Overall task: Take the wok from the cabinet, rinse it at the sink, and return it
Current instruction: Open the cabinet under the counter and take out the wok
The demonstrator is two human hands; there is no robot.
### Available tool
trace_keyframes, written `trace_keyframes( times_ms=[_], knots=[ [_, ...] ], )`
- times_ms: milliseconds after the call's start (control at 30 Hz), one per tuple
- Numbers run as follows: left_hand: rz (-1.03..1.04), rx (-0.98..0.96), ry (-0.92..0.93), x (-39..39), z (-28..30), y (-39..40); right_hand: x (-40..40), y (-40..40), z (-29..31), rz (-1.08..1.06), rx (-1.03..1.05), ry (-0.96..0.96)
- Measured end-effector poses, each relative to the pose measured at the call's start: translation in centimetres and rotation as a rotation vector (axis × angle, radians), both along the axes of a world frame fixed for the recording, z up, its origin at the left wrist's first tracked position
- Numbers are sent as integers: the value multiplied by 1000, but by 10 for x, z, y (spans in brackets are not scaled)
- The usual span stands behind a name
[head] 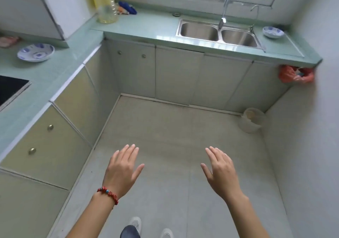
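Observation:
No wok is in view; every cabinet door is closed. My left hand, with a red bead bracelet at the wrist, is held out over the floor, fingers apart and holding nothing. My right hand hangs level with it, also spread and holding nothing. A steel double sink with a tall tap is set in the green counter at the far wall. Beige cabinets run below the sink, and more cabinet doors with round knobs line the left side.
A blue-and-white bowl and a black hob are on the left counter. A large oil bottle stands in the corner, a small bowl right of the sink. A red bag hangs there; a plastic bucket stands below.

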State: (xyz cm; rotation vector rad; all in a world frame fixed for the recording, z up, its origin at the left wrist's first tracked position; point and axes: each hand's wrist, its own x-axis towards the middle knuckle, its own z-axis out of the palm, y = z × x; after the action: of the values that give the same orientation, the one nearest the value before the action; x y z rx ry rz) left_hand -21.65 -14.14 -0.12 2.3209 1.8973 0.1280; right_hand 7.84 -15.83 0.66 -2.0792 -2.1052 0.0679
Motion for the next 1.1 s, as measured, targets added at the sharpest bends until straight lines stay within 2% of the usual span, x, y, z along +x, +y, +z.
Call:
trace_keyframes(
  times_ms=[400,633,867,1000,1100],
  knots=[
    [633,-48,-46,-164,7,-169,-216,0,-1,624,-38,41],
    [960,-64,-54,-253,4,-307,-373,-82,-4,939,-90,58],
    [1280,-100,-100,-289,-5,-415,-485,-167,-2,1299,-169,89],
    [1441,-133,-134,-297,-12,-456,-531,-200,-4,1476,-154,44],
    [1559,-157,-142,-301,-17,-479,-562,-219,-13,1592,-223,21]
  ],
)
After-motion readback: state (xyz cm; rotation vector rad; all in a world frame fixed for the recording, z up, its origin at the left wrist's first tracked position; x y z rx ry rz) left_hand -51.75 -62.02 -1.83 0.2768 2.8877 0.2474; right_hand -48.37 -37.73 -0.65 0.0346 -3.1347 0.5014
